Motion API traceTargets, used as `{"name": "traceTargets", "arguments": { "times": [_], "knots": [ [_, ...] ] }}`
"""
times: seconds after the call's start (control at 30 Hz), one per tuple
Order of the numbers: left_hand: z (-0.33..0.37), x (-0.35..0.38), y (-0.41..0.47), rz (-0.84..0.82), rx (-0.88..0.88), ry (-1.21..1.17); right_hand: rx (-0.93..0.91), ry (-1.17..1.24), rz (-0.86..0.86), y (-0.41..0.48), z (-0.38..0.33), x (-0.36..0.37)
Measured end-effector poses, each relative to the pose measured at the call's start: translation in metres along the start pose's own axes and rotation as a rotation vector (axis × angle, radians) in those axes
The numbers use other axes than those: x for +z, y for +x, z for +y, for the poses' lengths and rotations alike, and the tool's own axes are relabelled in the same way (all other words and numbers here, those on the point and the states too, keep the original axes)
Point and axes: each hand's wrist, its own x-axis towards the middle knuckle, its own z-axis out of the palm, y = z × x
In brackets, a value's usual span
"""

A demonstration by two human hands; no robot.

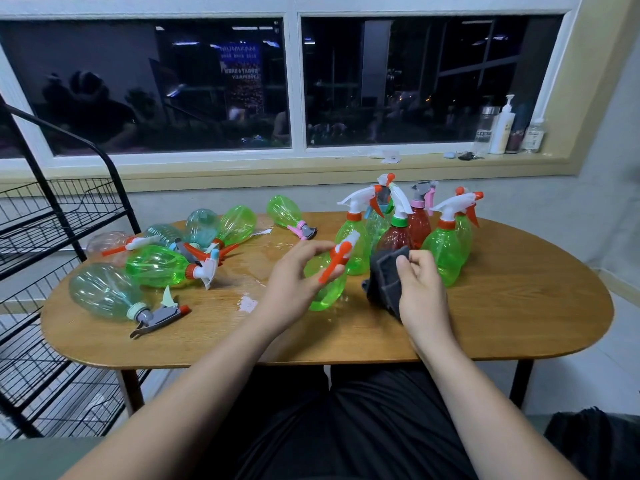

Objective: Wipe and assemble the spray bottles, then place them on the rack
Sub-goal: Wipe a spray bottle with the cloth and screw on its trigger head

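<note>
My left hand holds a green spray bottle with a white and orange trigger head, tilted above the middle of the wooden table. Just to its right, my right hand grips a folded dark grey cloth beside the bottle. Several assembled bottles, green and red, stand upright at the back right. Several more bottles lie on their sides on the left half of the table. A black wire rack stands at the left of the table.
Wet patches glisten on the table between the lying bottles and my hands. A lone green bottle lies near the back edge. The window sill behind carries a pump bottle, jars and small items.
</note>
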Motion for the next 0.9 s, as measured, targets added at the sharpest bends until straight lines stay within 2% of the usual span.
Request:
{"name": "traceTargets", "arguments": {
  "times": [0.1, 0.27, 0.47, 0.53, 0.63, 0.83, 0.9],
  "knots": [
    [0.006, 0.008, -0.001, 0.007, -0.088, -0.177, -0.005, 0.106, -0.025, -0.001, -0.018, 0.004],
    [0.008, 0.021, -0.006, 0.031, -0.201, -0.381, -0.072, 0.160, -0.208, -0.001, -0.040, 0.015],
    [0.003, 0.026, -0.005, 0.073, -0.212, -0.362, -0.076, 0.022, -0.246, -0.007, -0.042, 0.027],
    [0.004, 0.026, -0.005, 0.068, -0.194, -0.332, -0.047, 0.111, -0.263, -0.008, -0.044, 0.025],
    [0.005, 0.026, -0.005, 0.067, -0.188, -0.323, 0.036, 0.300, -0.196, -0.008, -0.046, 0.025],
    [0.007, 0.023, -0.005, 0.060, -0.197, -0.289, 0.156, 0.476, -0.058, 0.001, -0.044, 0.028],
    [0.007, 0.023, -0.005, 0.047, -0.200, -0.291, 0.142, 0.495, -0.023, 0.008, -0.048, 0.025]
  ]
}}
